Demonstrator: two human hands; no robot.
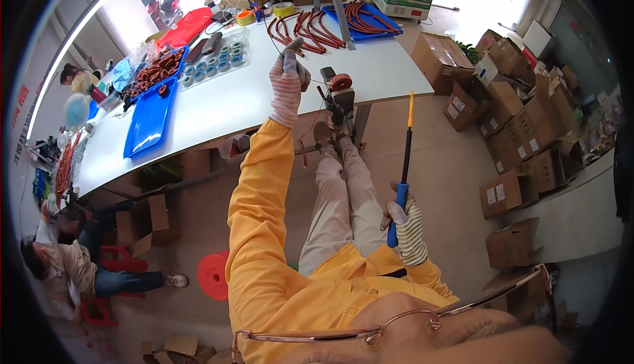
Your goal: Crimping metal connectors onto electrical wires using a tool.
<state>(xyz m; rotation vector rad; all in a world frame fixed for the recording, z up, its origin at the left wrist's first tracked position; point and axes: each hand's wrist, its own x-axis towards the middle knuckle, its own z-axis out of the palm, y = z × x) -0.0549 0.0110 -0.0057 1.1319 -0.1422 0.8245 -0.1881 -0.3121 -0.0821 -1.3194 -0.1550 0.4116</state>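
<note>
Right hand [407,227] grips a blue-handled soldering iron [404,166] upright over the lap; left hand [288,67] pinches thin wire above the white table [264,97]. Blue tray [150,116] holds reddish-brown rings [153,73]; far tray [367,24] carries red cords [317,27].

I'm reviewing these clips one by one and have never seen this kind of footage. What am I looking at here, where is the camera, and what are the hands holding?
This is one fisheye view from a camera worn on a person's head, looking down, so straight edges bend. No robot: a seated person in yellow sleeves and striped gloves. The left hand is raised over the white table, pinching what looks like a thin wire. The right hand grips a long tool with a blue handle, black shaft and yellow tip. A small device with a red spool is clamped at the table edge. Blue trays and red cable bundles lie on the table; cardboard boxes stand at right.
</note>
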